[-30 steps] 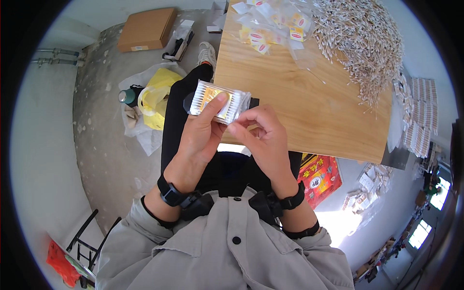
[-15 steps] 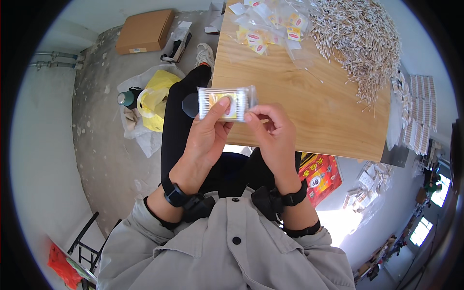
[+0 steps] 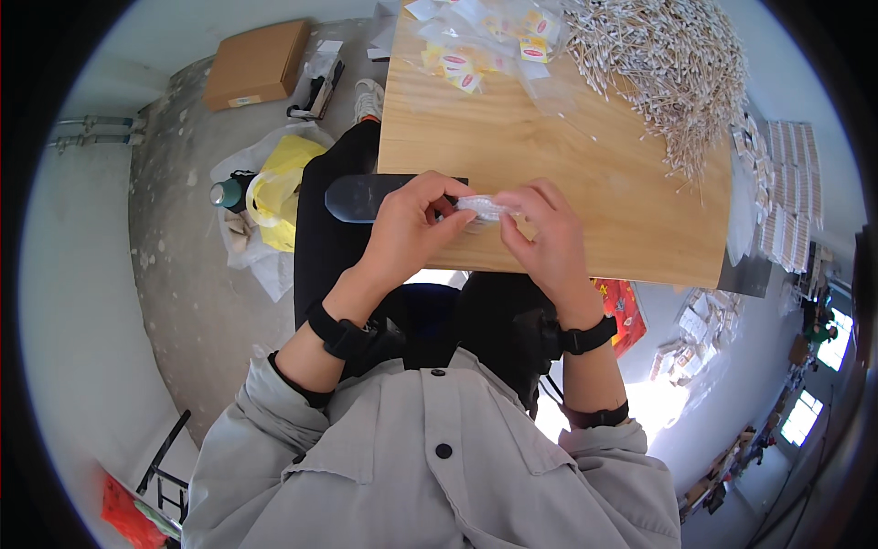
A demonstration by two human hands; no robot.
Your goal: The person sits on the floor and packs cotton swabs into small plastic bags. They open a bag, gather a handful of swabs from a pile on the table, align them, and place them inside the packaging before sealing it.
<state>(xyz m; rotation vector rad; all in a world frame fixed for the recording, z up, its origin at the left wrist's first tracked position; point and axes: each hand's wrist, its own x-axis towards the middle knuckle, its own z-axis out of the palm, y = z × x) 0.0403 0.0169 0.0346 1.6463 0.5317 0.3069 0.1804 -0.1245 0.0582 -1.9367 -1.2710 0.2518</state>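
Holding a clear plastic packet edge-on above the near left part of the counter, between both hands. Gripping its left part between thumb and fingers of the left hand, and nipping its right end in the narrowly closed fingers of the right hand. Judging by the white bulk inside, probably filled already, with work on the right end seemingly under way; cannot tell, behind the fingers, whether sealed or gaping. Apparently left to use: a big heap of loose cotton swabs on the far right of the counter and, to the left of that, flat clear bags with yellow cards, seemingly without swabs. Apparently finished: stacked rows of swab packs past the right edge, plus scattered packets lower down, too small to count.
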